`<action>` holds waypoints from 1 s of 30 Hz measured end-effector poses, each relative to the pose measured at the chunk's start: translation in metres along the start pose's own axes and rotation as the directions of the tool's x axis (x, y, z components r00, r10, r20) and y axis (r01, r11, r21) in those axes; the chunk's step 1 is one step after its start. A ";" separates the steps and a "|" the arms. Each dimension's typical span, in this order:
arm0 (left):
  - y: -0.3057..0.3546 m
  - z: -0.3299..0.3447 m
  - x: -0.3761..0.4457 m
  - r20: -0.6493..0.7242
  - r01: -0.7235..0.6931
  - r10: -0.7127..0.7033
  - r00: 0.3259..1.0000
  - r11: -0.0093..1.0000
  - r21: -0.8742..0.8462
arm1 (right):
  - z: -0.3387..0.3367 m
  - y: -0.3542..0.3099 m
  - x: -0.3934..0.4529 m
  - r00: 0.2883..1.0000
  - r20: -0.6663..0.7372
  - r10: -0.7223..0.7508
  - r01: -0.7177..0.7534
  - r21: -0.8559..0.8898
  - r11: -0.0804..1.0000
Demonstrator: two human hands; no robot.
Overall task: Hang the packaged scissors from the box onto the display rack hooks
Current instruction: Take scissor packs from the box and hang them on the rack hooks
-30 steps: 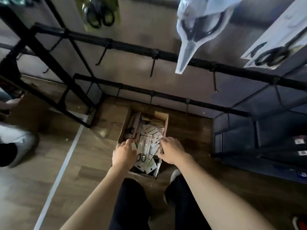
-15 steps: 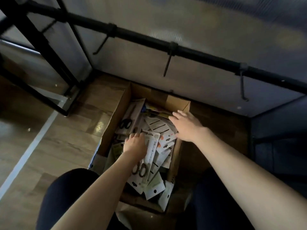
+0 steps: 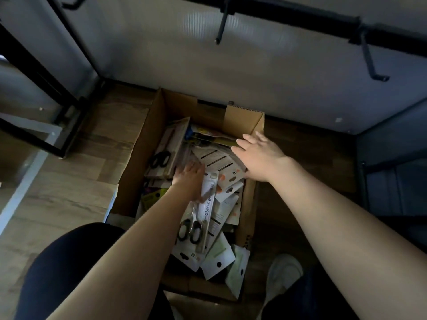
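My left grip [image 3: 188,179] lies on a long white scissors package [image 3: 203,213] in the cardboard box [image 3: 136,162]; I cannot tell if the fingers curl round it or only press it. My right grip [image 3: 258,153] is spread flat, fingers straight, over the packages at the 1 o'clock corner of the box. The box stands on the wooden floor [image 3: 69,181], full of packaged scissors. A pair with black handles [image 3: 159,160] lies at 10 o'clock from my left grip. Above, at 12 o'clock, the black rack bar [image 3: 300,17] carries two bare hooks [image 3: 220,26]. A white shoe [image 3: 283,272] is at 5 o'clock.
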State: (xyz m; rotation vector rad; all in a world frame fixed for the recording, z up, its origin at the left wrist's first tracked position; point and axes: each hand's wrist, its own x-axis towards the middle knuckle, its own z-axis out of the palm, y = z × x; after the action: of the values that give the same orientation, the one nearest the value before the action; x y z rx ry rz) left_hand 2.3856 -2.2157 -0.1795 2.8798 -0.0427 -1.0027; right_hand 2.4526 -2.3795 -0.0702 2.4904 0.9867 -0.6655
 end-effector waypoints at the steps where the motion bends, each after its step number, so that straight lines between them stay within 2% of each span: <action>1: -0.001 0.002 0.000 0.011 -0.002 0.002 1.000 1.000 -0.006 | 0.000 0.000 -0.002 1.000 -0.003 0.001 -0.001 0.003 1.000; 4: -0.001 0.002 0.001 0.015 -0.008 0.008 1.000 1.000 -0.007 | -0.001 -0.002 -0.002 1.000 0.000 -0.008 0.008 0.014 1.000; 8: 0.001 -0.002 -0.003 -0.049 -0.013 0.023 0.999 0.979 0.204 | -0.003 -0.008 0.002 1.000 -0.006 -0.030 0.030 0.016 0.999; 10: 0.001 -0.007 -0.006 -0.082 0.014 0.005 0.997 0.975 0.222 | -0.005 -0.013 0.006 0.999 0.002 -0.036 0.036 0.006 0.999; 12: 0.000 -0.013 -0.011 -0.114 0.060 -0.046 0.992 0.990 0.125 | -0.007 -0.020 0.014 0.999 0.015 -0.052 0.052 -0.005 0.999; 15: -0.006 -0.026 -0.022 -0.124 0.067 -0.094 0.988 0.976 -0.205 | -0.008 -0.031 0.034 0.997 0.019 -0.070 0.070 -0.023 0.997; 16: -0.010 -0.031 -0.027 -0.137 0.051 -0.088 0.987 0.965 -0.257 | -0.007 -0.035 0.041 0.998 0.016 -0.068 0.069 -0.032 0.997; 22: -0.040 -0.071 -0.057 -0.221 0.101 -0.185 0.958 0.933 -0.345 | -0.007 -0.066 0.072 0.992 0.112 -0.059 0.065 -0.053 0.996; 26: -0.062 -0.089 -0.069 -0.271 0.087 -0.214 0.938 0.905 -0.416 | 0.011 -0.083 0.074 0.993 0.107 -0.056 0.059 -0.020 0.998; 30: -0.076 -0.088 -0.064 -0.243 0.090 -0.198 0.949 0.915 -0.394 | 0.037 -0.082 0.069 0.980 0.198 -0.003 -0.001 0.024 1.000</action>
State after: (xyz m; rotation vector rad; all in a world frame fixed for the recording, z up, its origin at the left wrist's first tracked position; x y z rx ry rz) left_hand 2.3897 -2.1300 -0.0783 2.6551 0.3527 -0.5344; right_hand 2.4278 -2.3057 -0.1520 2.3872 0.9105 -0.9107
